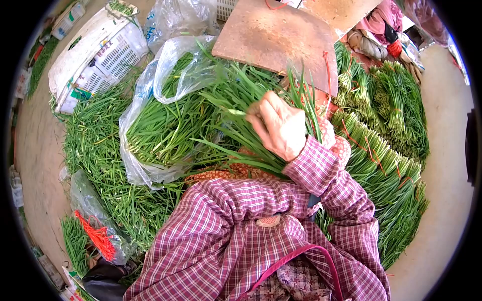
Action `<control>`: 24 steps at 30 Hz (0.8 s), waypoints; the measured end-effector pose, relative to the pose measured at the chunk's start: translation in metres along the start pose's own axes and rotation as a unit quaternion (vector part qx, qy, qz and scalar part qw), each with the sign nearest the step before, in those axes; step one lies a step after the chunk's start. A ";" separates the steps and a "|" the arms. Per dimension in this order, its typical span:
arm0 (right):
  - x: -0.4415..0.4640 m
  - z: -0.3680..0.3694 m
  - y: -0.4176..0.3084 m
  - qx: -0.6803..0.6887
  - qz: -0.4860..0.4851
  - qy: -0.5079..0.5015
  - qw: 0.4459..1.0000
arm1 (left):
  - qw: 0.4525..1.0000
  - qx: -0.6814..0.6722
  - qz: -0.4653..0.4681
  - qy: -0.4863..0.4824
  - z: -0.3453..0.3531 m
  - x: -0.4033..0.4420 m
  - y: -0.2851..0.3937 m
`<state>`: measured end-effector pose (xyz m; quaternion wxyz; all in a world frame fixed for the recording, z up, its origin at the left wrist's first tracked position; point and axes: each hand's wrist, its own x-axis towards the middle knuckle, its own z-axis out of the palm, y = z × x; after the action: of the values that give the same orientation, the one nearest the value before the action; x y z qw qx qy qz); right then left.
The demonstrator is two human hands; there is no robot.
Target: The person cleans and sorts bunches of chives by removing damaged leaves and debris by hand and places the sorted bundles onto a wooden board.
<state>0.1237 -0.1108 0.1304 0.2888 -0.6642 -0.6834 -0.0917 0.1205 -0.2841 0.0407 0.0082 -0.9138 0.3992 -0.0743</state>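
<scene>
My right hand (pixel 278 125) hangs over long garlic chives (pixel 241 133) in my lap, its fingers curled together. A pale chive stalk (pixel 234 112) sticks out from between the fingertips, slightly blurred. The left sleeve (pixel 251 195) reaches across my body toward the right forearm, and the left hand is hidden from view. Just left of the right hand, an open clear plastic bag (pixel 173 75) holds more garlic chives (pixel 165 128). An orange patterned cloth (pixel 226 173) shows beneath the chives on my lap.
Loose chives (pixel 105 145) lie in a heap at left. Tied chive bundles (pixel 386 185) line the right side. A brown board (pixel 276 40) lies ahead. White crates (pixel 113 55) stand far left; red ties (pixel 98 238) rest on plastic at lower left.
</scene>
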 end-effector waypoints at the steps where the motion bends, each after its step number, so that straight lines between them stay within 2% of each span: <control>1: 0.013 -0.002 -0.003 0.018 -0.003 0.019 1.000 | 1.000 0.001 0.001 0.000 0.001 -0.002 0.000; 2: 0.025 -0.002 -0.007 0.068 0.006 0.022 0.997 | 1.000 0.001 0.003 0.000 0.001 -0.002 0.001; 4: 0.046 -0.010 -0.006 0.053 -0.023 -0.026 0.998 | 1.000 0.002 0.004 -0.001 0.003 -0.004 0.001; 5: 0.052 -0.011 -0.001 0.084 0.008 -0.079 0.993 | 1.000 0.003 0.003 0.000 0.003 -0.004 0.001; 8: 0.064 -0.010 0.010 0.018 0.033 -0.140 0.989 | 1.000 0.003 0.005 0.002 0.005 -0.007 -0.001; 9: 0.066 -0.005 0.013 0.028 0.052 -0.181 0.982 | 1.000 0.004 0.003 0.003 0.004 -0.007 -0.002; 10: 0.065 -0.001 0.015 0.029 0.052 -0.181 0.982 | 1.000 0.003 0.004 0.003 0.005 -0.008 -0.002; 12: 0.062 0.006 0.018 -0.022 -0.010 -0.206 0.978 | 1.000 0.008 0.003 0.003 0.007 -0.011 -0.005; 13: 0.063 0.008 0.018 -0.033 -0.005 -0.236 0.971 | 1.000 0.007 0.004 0.004 0.007 -0.012 -0.005; 17: 0.061 0.016 0.022 -0.111 -0.055 -0.234 0.964 | 1.000 0.008 0.003 0.004 0.007 -0.016 -0.005; 24: 0.062 0.025 0.030 -0.106 -0.077 -0.216 0.968 | 1.000 0.010 0.008 -0.001 0.012 -0.021 -0.004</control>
<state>0.1485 -0.0421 0.1346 0.0544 -0.6402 -0.7652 -0.0399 0.1107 -0.2662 0.0264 0.0181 -0.9105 0.4057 -0.0775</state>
